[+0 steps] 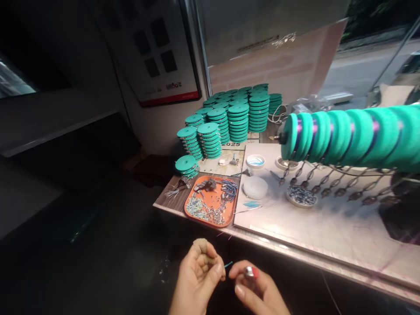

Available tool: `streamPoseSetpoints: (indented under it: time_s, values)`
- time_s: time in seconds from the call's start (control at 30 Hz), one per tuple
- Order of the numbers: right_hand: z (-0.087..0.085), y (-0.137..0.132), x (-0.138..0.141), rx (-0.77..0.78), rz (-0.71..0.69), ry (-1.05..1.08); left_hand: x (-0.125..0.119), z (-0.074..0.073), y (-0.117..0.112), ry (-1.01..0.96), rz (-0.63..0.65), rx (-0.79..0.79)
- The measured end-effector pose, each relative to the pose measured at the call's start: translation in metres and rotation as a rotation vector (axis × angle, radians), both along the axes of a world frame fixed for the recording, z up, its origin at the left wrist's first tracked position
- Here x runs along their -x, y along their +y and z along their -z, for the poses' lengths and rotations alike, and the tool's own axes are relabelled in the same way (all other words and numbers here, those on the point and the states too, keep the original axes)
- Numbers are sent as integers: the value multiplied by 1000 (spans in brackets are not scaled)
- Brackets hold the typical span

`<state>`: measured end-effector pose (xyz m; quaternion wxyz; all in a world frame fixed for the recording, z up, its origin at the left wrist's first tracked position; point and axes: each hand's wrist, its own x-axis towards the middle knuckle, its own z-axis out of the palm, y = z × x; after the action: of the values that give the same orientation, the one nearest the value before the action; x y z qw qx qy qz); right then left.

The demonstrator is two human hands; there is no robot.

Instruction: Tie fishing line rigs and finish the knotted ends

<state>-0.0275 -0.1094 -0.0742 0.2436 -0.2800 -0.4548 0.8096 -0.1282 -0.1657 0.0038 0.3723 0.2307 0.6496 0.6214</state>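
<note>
My left hand (201, 273) is closed in a pinch in front of the table's near edge. From between its thumb and fingers sticks out a thin blue-green piece (229, 264), its other end hidden. Just to the right is my right hand (259, 288), fingers curled and thumb slightly apart from the index finger. A small blurred red-and-silver object (251, 272) sits in it; its kind I cannot make out. Beyond the hands, an orange tray (213, 199) carries small blue, pale and metallic pieces in separate heaps.
Many stacked green discs (238, 116) stand at the back. A horizontal row of green foam spools (351, 133) overhangs the right side, with metal swivel-like pieces hanging below. On the pale board (328, 218) are a dish of small beads (302, 196), a white round lid (255, 187) and blue slivers (252, 204).
</note>
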Motion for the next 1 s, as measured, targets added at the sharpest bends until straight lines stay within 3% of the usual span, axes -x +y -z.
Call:
streamPoseSetpoints:
  time_s: [0.13, 0.27, 0.43, 0.63, 0.9, 1.0]
  values:
    - [-11, -5, -1, -12, 71, -36, -11, 22, -18, -179, -133, -50]
    - [-16, -10, 5, 48, 52, 6, -14, 28, -25, -228, -177, -55]
    - [-16, -6, 7, 29, -32, 20, -8, 33, -31, -194, -122, -6]
    - [-13, -7, 8, 19, -47, -27, -3, 40, -39, 83, 15, 4]
    - [-13, -6, 13, 140, 8, -26, 2, 43, -44, -47, -50, 74]
    - [-6, -5, 15, 128, -73, -58, 3, 44, -45, -86, -68, 69]
